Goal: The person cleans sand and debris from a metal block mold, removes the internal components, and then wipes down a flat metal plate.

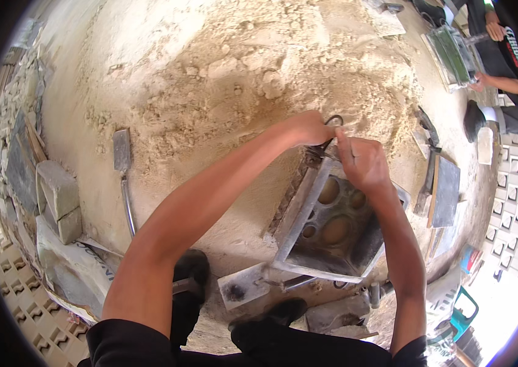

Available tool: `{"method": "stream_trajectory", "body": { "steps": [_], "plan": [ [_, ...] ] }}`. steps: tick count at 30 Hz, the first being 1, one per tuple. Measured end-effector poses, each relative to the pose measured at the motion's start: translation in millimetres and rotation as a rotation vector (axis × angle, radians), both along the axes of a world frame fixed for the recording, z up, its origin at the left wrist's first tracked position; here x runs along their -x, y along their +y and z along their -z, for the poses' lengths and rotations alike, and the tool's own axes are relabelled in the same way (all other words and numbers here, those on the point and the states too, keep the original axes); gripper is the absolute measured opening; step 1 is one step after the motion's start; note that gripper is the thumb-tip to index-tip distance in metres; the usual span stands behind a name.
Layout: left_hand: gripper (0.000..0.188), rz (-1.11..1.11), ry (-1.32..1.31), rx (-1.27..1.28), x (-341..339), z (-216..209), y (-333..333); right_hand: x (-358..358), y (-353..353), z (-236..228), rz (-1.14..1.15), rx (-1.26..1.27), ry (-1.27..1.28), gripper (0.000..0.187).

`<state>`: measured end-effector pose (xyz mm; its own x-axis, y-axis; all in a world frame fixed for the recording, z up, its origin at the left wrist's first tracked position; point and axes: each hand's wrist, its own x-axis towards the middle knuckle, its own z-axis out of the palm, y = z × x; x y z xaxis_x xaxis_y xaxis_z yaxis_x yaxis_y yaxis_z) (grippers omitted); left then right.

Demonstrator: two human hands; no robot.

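Note:
Just ahead of me an open grey metal box mould (355, 248) stands tilted on the sand, with several round shapes on its floor. At its far edge, my left hand (309, 129) is closed around a dark wire loop (334, 118) that sticks up between my hands. My right hand (366, 164) is closed too, its thumb pressed against the loop's lower part beside the left fingers. The right forearm passes over the mould's right side and hides part of it. A rough, rusty-brown edge strip (287, 199) runs along the mould's left side.
Loose sand (234, 79) is heaped beyond my hands. A long-handled trowel (122, 153) lies left; a float (243, 286) lies by my feet. On the right are a hammer-like tool (431, 165) and a grey board (445, 191). Another person (506, 67) holds a green-filled mould (448, 56) at far right.

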<state>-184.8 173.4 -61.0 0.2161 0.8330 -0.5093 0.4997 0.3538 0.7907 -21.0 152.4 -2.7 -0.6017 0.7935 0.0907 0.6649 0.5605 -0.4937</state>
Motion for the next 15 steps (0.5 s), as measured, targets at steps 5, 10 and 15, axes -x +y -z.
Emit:
{"method": "stream_trajectory", "body": {
  "steps": [5,10,15],
  "plan": [
    [0.047,-0.183,-0.359,-0.023,-10.6,12.8,8.8,5.9,-1.3,-7.2,0.130,0.112,-0.103,0.050],
    [0.037,-0.353,-0.679,0.207,-24.6,17.6,8.7,6.8,-1.0,3.9,0.098,0.042,-0.065,0.049],
    [0.031,-0.533,-1.027,0.310,-14.6,30.9,2.1,13.9,-0.8,5.6,0.057,0.036,-0.055,0.047]
  ]
}}
